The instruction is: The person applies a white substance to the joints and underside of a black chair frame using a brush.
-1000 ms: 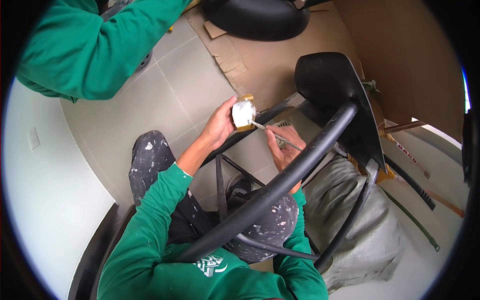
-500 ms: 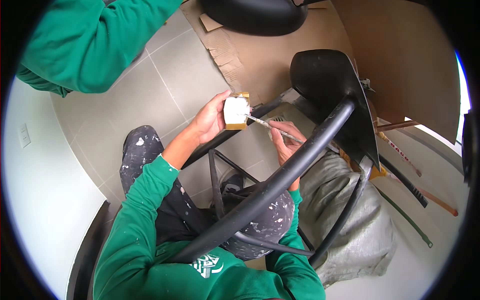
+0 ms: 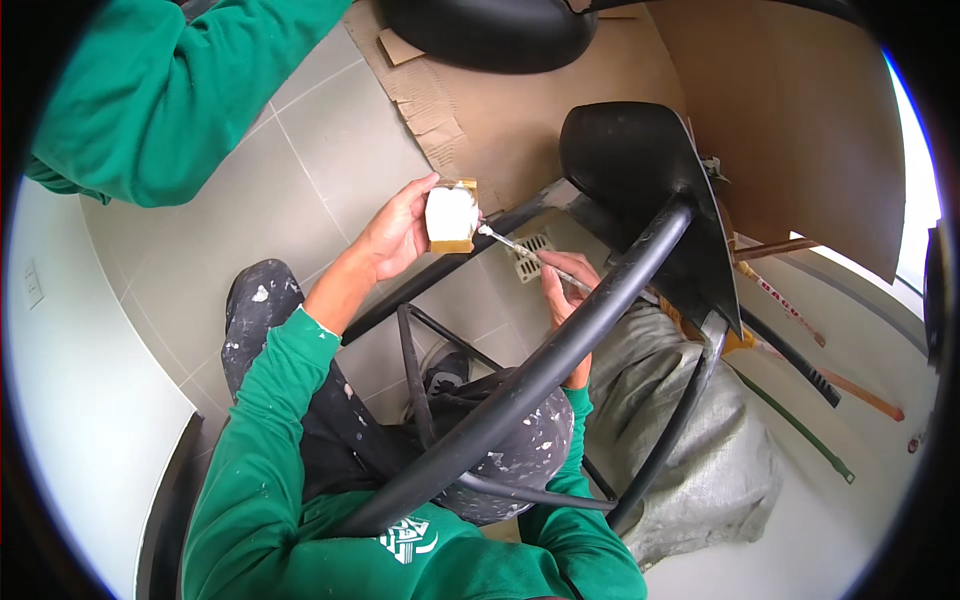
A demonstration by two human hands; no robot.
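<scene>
My left hand is closed around the edge of a small flat piece with shiny brown ends, its face loaded with white paste. In my right hand is a thin, paint-specked handled tool, probably a small brush. White stuff clings to its tip, which sits just off the right edge of the pasted piece. A black tubular chair frame slants across my lap, between my arms, with my right hand partly behind it. Its curved black panel rises at the far right.
A grey woven sack lies right of the frame, near several handles and rods by the wall. Cardboard covers the far floor, with another black chair part on it. Another person's green sleeve reaches in at upper left. A drain grate shows in the tiles.
The tool's tip has come off the white paste and now stands just to its right, carrying a dab. The whole view has shifted slightly; both hands keep their holds.
</scene>
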